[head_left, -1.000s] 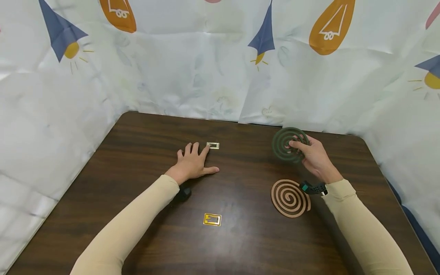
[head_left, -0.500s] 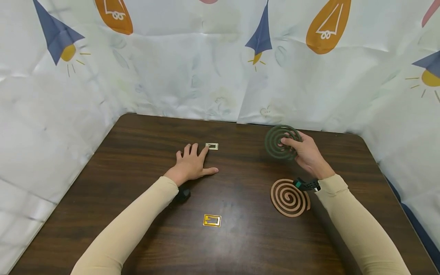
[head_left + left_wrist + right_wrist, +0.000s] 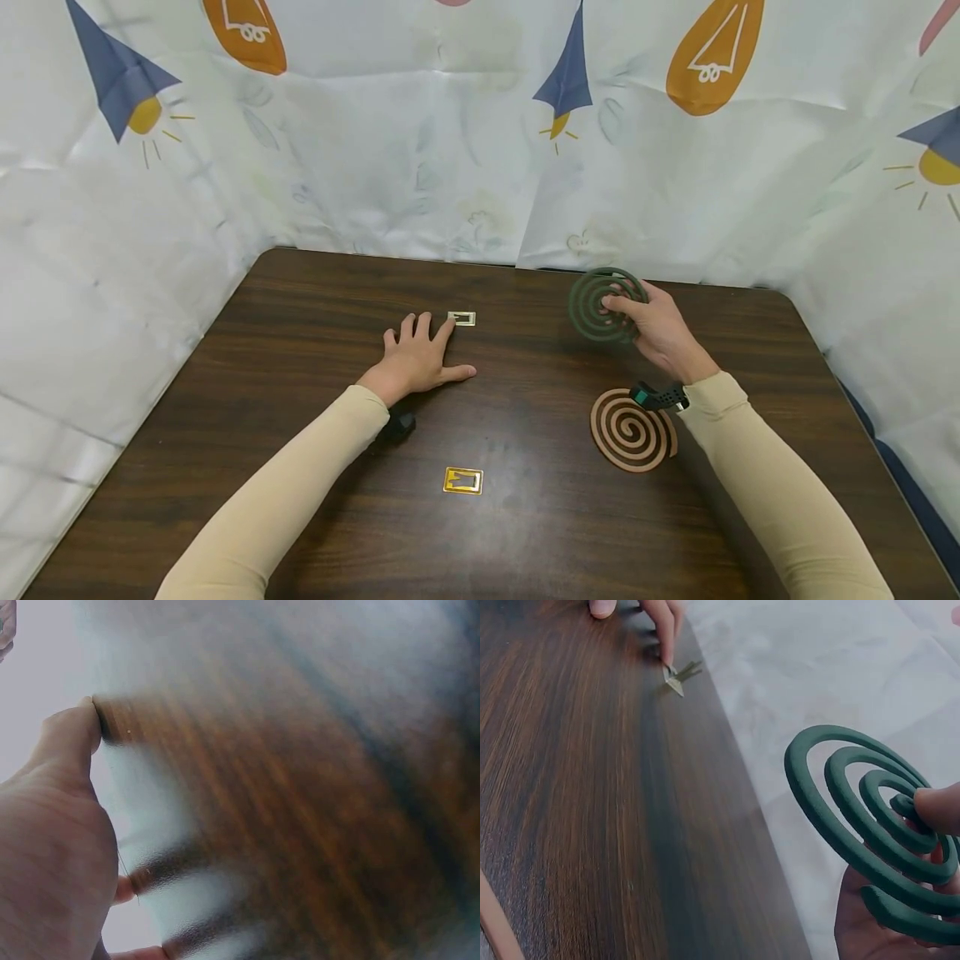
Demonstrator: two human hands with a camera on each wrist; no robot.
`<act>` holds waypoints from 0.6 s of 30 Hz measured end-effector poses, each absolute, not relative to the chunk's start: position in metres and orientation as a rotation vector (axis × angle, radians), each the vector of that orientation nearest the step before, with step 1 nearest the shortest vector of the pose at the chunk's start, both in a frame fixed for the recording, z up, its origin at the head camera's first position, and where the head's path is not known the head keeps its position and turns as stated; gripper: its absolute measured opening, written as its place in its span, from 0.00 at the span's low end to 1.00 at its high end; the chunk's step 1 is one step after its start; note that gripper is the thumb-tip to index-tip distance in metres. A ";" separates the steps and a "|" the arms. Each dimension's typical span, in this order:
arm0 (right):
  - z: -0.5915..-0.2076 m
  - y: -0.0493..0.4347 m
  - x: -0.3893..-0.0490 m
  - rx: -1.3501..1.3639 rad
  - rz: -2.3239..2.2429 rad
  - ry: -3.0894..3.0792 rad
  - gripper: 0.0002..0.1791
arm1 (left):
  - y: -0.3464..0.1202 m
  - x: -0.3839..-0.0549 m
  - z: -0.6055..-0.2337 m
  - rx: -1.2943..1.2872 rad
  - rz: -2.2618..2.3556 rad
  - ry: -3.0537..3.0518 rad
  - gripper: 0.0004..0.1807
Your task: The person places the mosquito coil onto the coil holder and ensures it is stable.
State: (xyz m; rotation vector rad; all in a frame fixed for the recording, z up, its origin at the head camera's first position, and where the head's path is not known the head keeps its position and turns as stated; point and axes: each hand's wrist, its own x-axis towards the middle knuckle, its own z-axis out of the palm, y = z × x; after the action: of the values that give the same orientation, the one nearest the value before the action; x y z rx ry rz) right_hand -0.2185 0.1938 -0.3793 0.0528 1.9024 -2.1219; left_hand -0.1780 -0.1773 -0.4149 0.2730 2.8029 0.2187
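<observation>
A green mosquito coil (image 3: 573, 305) is pinched in my right hand (image 3: 662, 327), raised above the table's far right part. In the right wrist view the thumb presses near the centre of this coil (image 3: 907, 921), with fingers behind it. My left hand (image 3: 412, 358) lies with fingers spread on the table, index fingertip on a small metal coil stand (image 3: 462, 314). The right wrist view shows that stand (image 3: 675, 684) with raised prongs. A tan mosquito coil (image 3: 632, 431) lies flat below my right wrist. A gold coil stand (image 3: 452, 481) lies nearer the front.
The dark wood table (image 3: 315, 292) has a rounded far edge against a white printed cloth (image 3: 420, 183). A black strap with a device (image 3: 652, 397) is on my right wrist; another dark device (image 3: 399, 427) sits under my left wrist.
My right hand has moved left and slightly away from me with the green coil in its grip. The left hand stays in place on the metal stand.
</observation>
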 end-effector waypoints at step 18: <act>-0.379 0.172 -0.226 0.014 -2.121 1.873 0.21 | -0.178 -0.179 -0.416 0.266 0.213 2.797 0.55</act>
State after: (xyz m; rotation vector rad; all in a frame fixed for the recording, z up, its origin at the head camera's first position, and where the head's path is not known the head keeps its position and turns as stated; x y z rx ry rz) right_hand -0.2264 0.1721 -0.3788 0.0139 1.8731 -2.1207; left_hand -0.1792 -0.1779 -0.4161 0.2659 2.7974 0.2135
